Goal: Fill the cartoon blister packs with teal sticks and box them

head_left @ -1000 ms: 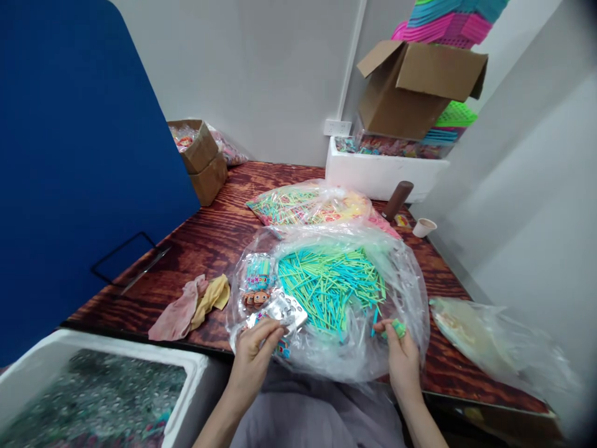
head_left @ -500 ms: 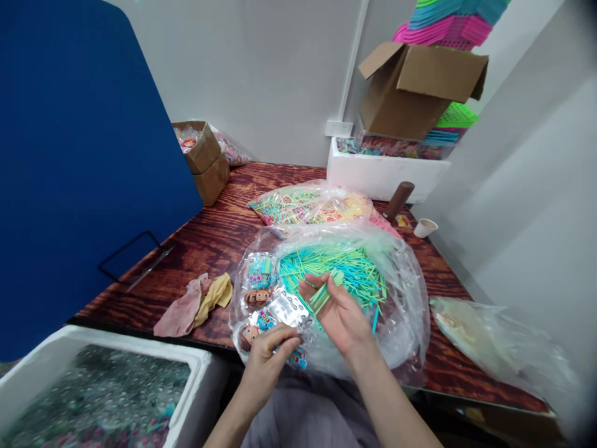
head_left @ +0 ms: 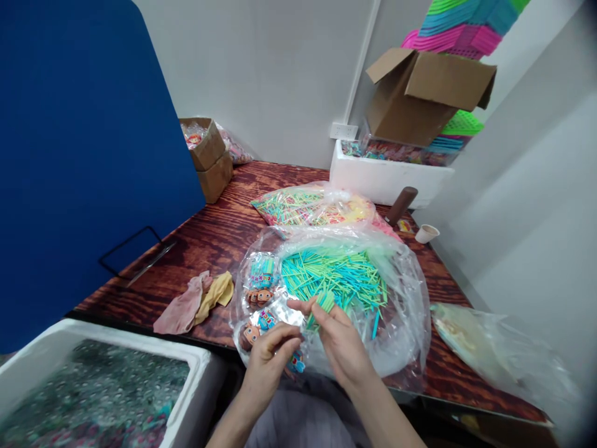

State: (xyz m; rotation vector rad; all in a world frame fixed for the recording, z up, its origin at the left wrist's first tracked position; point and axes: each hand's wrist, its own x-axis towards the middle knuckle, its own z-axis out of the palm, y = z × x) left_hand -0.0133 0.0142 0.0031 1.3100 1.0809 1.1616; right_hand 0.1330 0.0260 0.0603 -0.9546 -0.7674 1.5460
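Note:
My right hand (head_left: pixel 339 341) is closed round a small bunch of green sticks (head_left: pixel 321 305), held just above the near edge of a clear plastic bag (head_left: pixel 405 311) full of green and blue sticks (head_left: pixel 336 277). My left hand (head_left: pixel 270 361) pinches a small printed foil packet (head_left: pixel 265 320) beside it, fingertips close to the right hand. More printed packets (head_left: pixel 259 280) with a cartoon face lie in the bag's left part.
A second bag of mixed coloured sticks (head_left: pixel 312 208) lies behind. Pink and yellow cloths (head_left: pixel 193 303) lie left. White foam boxes stand near left (head_left: pixel 107 348) and far right (head_left: pixel 387 177). A blue panel (head_left: pixel 84 143), cardboard boxes (head_left: pixel 429 93), a paper cup (head_left: pixel 426 233) and another plastic bag (head_left: pixel 494 354) surround.
My right hand picked up a bunch of sticks at the bag's right edge, carried it left, and now closes on it next to my left hand, which keeps hold of the packet.

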